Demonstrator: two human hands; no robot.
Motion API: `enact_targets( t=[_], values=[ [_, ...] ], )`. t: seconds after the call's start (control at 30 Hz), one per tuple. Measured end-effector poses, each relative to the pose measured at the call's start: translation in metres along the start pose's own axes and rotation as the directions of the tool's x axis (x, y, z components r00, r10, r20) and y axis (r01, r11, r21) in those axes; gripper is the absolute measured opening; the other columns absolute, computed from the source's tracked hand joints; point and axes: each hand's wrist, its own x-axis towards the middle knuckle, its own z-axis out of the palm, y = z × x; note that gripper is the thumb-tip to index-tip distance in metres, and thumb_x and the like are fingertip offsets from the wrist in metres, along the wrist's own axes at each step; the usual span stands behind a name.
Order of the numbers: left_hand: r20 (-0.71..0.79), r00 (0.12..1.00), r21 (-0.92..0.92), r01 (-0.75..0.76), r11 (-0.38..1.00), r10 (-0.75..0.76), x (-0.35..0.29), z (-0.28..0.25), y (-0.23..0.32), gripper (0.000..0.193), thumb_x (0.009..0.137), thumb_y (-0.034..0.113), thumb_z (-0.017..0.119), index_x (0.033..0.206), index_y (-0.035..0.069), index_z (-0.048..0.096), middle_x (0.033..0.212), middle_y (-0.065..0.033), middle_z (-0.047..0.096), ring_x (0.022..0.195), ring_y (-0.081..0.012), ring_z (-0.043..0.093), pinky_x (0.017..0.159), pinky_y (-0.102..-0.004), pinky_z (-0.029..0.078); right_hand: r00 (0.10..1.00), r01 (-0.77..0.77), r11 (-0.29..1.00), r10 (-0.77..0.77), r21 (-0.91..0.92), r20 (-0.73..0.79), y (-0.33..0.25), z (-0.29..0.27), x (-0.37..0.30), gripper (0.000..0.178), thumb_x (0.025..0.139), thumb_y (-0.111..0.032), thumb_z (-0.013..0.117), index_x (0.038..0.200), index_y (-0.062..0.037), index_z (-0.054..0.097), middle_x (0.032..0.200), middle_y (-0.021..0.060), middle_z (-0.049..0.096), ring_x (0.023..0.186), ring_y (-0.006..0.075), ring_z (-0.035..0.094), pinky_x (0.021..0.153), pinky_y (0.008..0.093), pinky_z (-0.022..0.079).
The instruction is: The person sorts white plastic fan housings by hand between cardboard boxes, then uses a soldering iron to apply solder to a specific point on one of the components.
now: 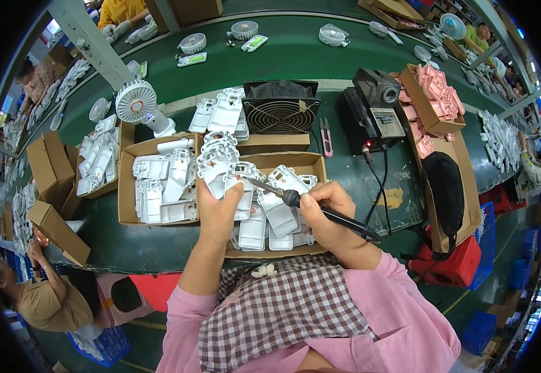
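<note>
My left hand (219,211) is closed around white plastic fan housings (216,160), with small metal parts showing in them. It holds them above the gap between two cardboard boxes. In my right hand (329,214) is a soldering iron (339,217) with a black handle, gripped between thumb and fingers. Its tip points left and reaches the housing beside my left thumb; whether it touches cannot be made out. Under the iron, a cardboard box (317,163) contains several loose white housings (280,211). The box on the left (126,186) is filled with similar housings (165,180).
Behind the boxes stand a black box fan (282,115), pink-handled snips (326,138) and a soldering station (373,118) with a trailing cable. A white handheld fan (137,102) stands left. Pink housings (435,93) fill a carton at right. Other people sit along the green conveyor (289,46).
</note>
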Motion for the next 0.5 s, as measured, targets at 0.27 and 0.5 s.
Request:
enact_targets(
  t=[0.27,0.5],
  values=[
    [0.035,0.999,-0.011,0.008,1.000,-0.008,-0.0035,0.0022,0.0037,0.052,0.079,0.003,0.059,0.124,-0.001,0.035,0.106,-0.0108,0.054,0.090,-0.0149,0.055,0.078,-0.0283,0.048,0.999,-0.035,0.999,0.035,0.009,0.015,-0.0021,0.0015,0.0009,0.014,0.085,-0.008,0.066,0.083,-0.0011,0.054,0.072,0.0045,0.060,0.060,0.0048,0.051,0.053,0.0210,0.042],
    [0.039,0.999,0.004,0.031,1.000,-0.031,-0.0060,0.0075,0.0106,0.050,0.080,0.003,0.059,0.123,-0.001,0.034,0.101,-0.0099,0.055,0.084,-0.0131,0.056,0.069,-0.0269,0.050,1.000,-0.005,1.000,0.004,0.006,0.026,-0.0024,0.0017,0.0025,0.015,0.085,-0.008,0.067,0.083,-0.0009,0.054,0.071,0.0051,0.061,0.060,0.0054,0.051,0.053,0.0213,0.042]
  ],
)
